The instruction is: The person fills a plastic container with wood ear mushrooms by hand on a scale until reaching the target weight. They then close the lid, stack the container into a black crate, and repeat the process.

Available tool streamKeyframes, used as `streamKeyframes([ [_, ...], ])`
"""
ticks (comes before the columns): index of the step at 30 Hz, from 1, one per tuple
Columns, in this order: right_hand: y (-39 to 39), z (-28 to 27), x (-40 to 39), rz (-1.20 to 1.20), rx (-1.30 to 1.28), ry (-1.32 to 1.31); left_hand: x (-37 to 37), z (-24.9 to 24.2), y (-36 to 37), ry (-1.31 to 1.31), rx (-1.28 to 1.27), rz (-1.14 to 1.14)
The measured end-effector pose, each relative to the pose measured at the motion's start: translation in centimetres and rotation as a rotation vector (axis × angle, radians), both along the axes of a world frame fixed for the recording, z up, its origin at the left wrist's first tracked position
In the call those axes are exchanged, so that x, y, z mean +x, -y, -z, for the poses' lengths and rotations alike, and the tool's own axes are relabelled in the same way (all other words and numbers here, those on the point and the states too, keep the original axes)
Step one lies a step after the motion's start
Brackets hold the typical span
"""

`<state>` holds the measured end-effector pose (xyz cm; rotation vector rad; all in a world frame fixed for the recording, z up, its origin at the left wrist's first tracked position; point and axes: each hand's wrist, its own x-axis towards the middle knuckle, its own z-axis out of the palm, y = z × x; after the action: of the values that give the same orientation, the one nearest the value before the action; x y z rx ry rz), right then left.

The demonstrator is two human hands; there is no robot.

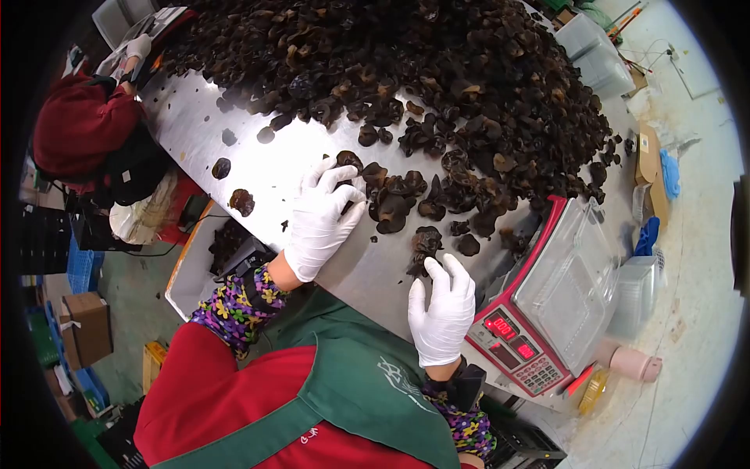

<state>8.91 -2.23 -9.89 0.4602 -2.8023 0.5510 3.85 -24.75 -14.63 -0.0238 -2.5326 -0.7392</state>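
Note:
My left hand [324, 223], in a white glove, has its fingers curled over a dark, wrinkled piece [348, 160] that looks like wood ear fungus. Part of that piece is hidden under the fingers. My right hand [443, 313], also gloved in white, has its thumb and fingers apart with nothing between them. Just beyond its fingertips lies another dark piece [426, 241]. Loose pieces [393, 207] lie between the two hands, in front of a large dark heap [375, 55] on the metal table [187, 129].
A red scale [512, 344] with a clear tray [566, 273] stands at the right. Clear containers [598, 59] are at the upper right. A white bin [181, 285] sits below the table's left edge. A co-worker in a red top [86, 129] is at the upper left.

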Motion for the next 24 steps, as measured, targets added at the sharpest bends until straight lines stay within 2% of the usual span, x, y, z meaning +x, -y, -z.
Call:
streamKeyframes([
  [5,0.4,-0.3,-1.4,-0.053,-0.037,0.01,-0.8,-0.4,0.4,-0.053,-0.022,0.042],
  [8,0.7,-0.5,-1.6,-0.067,-0.058,0.002,-2.0,-0.3,-0.3,0.057,-0.111,0.068],
  [12,0.4,-0.7,-1.2,-0.041,-0.044,0.021,-2.9,0.2,-1.0,0.065,-0.111,0.079],
  [15,-0.1,-0.7,-1.2,-0.032,-0.041,0.024,-1.6,-1.8,0.6,0.071,0.005,0.116],
  [17,-0.2,-0.6,-1.5,-0.04,-0.047,0.017,0.0,-3.4,2.2,0.119,0.196,0.099],
  [21,1.0,-0.3,-3.2,-0.086,-0.042,0.008,3.8,-5.6,7.4,0.239,0.234,0.104],
  [23,2.1,0.0,-4.4,-0.137,0.002,-0.08,6.3,-6.4,10.2,0.274,0.106,0.014],
  [24,2.5,0.5,-4.8,-0.148,0.004,-0.058,7.5,-6.4,11.7,0.219,-0.113,-0.043],
])
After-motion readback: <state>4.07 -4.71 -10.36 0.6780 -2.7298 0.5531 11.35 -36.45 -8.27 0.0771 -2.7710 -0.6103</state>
